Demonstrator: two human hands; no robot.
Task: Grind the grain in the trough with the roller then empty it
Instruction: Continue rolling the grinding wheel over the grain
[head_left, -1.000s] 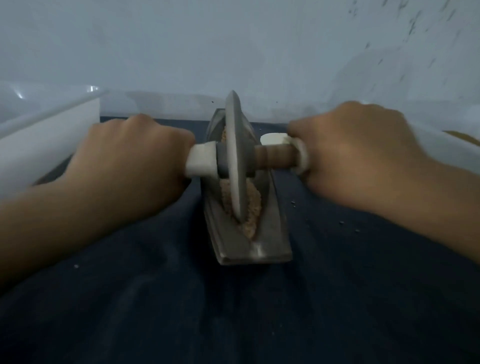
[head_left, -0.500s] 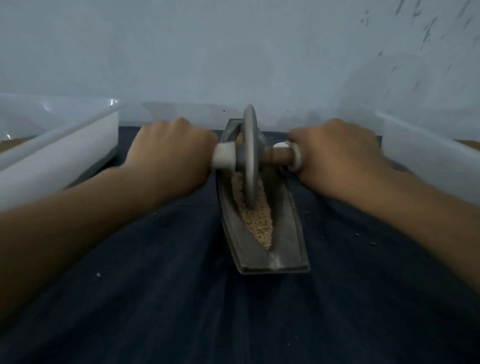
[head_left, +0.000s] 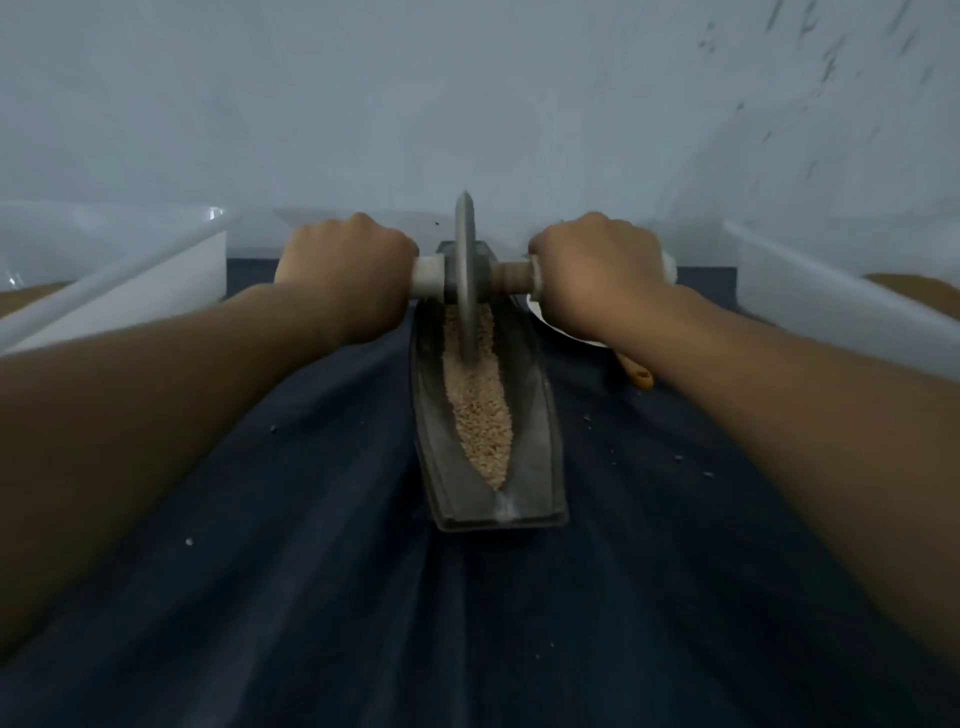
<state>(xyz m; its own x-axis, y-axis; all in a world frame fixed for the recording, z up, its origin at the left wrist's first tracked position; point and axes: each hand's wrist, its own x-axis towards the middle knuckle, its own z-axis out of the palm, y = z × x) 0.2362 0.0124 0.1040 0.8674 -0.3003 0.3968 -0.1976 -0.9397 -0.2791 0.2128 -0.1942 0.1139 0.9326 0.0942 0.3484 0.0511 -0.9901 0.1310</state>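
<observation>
The left grip (head_left: 348, 275) is clenched around the white handle (head_left: 428, 275) of the roller (head_left: 464, 270). The right grip (head_left: 597, 270) is clenched around the other end, where a short brown axle (head_left: 511, 278) shows beside the grey disc. The disc stands upright at the far end of the trough (head_left: 540, 441), with its edge down in the grain (head_left: 480, 410). The trough lies lengthwise on a dark blue cloth (head_left: 311, 571), and the pale grain fills its groove up to the near tip. A few loose grains (head_left: 188, 541) lie on the cloth. A white dish (head_left: 550, 325) and a wooden piece (head_left: 636, 371) show just beside the right wrist. A white tub stands at the left (head_left: 130, 291) and another at the right (head_left: 831, 312).
</observation>
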